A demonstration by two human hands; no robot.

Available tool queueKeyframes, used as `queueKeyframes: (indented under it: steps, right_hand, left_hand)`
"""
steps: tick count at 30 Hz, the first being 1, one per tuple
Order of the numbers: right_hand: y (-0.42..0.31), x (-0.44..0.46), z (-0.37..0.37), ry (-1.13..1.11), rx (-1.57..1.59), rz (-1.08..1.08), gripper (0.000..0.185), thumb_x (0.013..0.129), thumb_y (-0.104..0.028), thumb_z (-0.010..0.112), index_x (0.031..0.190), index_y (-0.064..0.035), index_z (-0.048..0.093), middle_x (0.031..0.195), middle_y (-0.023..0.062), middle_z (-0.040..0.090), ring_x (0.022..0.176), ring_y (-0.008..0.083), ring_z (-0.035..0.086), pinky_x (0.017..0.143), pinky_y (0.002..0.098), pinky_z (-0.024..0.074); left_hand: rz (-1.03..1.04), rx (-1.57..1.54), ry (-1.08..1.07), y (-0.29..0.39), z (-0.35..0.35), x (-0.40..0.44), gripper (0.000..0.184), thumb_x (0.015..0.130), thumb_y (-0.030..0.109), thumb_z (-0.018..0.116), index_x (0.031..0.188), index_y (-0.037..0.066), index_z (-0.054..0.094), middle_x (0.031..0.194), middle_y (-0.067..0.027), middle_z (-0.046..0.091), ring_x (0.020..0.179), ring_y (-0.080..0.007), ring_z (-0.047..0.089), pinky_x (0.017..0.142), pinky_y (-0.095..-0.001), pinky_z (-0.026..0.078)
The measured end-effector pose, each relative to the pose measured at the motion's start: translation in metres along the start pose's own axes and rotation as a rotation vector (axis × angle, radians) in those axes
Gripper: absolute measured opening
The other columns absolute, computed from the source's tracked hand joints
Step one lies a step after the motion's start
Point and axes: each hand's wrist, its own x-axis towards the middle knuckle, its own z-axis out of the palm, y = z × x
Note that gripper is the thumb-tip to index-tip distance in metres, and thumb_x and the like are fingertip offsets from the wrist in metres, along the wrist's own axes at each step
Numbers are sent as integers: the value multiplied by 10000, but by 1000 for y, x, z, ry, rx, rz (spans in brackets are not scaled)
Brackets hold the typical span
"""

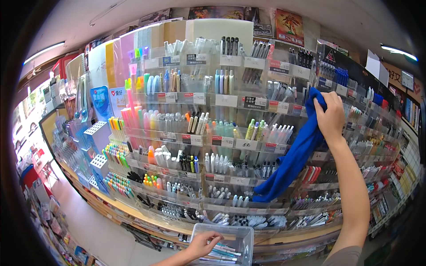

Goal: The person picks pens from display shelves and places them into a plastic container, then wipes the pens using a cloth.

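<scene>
A long blue cloth (290,157) hangs from my right hand (330,114), whose fingers are closed on its top end. This hand is raised at the upper right of the pen rack (242,142), and the cloth's lower end trails down and left over the lower tiers. Low in the view, my left hand (205,243) is over the left side of a clear plastic bin (246,235). Its fingers are curled together; whether they hold anything is hidden. Several pens (224,252) lie in the bin.
Price labels (225,100) line the clear tiers of pens. At the left are a blue display card (101,103) and white holed pen stands (96,128). A wooden ledge (155,220) runs under the rack, with pale floor (88,208) at the lower left.
</scene>
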Motion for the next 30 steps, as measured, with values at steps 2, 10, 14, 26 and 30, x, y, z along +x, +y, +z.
queueKeyframes:
  steps: [2,10,14,26,30]
  right_hand:
    - [-17,3,-3,39,137,-139,152,702,-68,619,849,-52,585,807,85,539,800,284,499,693,363,414]
    - [-29,-5,12,-167,156,-208,244,560,-4,617,785,-69,550,820,72,522,834,279,489,724,364,392]
    - [-10,-13,2,-186,111,-150,220,563,15,583,768,-49,538,813,100,511,826,303,481,727,374,396]
    - [5,-8,-57,8,291,349,274,885,-277,499,963,-20,555,846,105,594,731,185,541,677,275,412]
    - [-21,-3,-90,151,706,713,360,903,-288,462,1103,3,531,1006,35,570,918,105,517,848,228,377]
  left_hand:
    - [6,4,0,0,2,2,152,855,141,528,910,25,610,845,-91,639,760,-179,620,683,-279,493]
    - [2,-19,-17,1,1,3,155,854,155,534,909,33,612,833,-83,643,737,-176,621,673,-279,494]
    - [-18,34,-18,3,2,1,150,853,150,536,913,39,616,833,-83,642,737,-178,621,671,-274,492]
    - [112,405,-286,-17,8,-1,274,824,215,561,1029,35,545,959,-150,584,910,-315,561,785,-372,451]
    - [46,609,-597,-19,9,-4,404,806,270,560,1093,-5,485,1132,-192,495,1060,-347,471,875,-418,398]
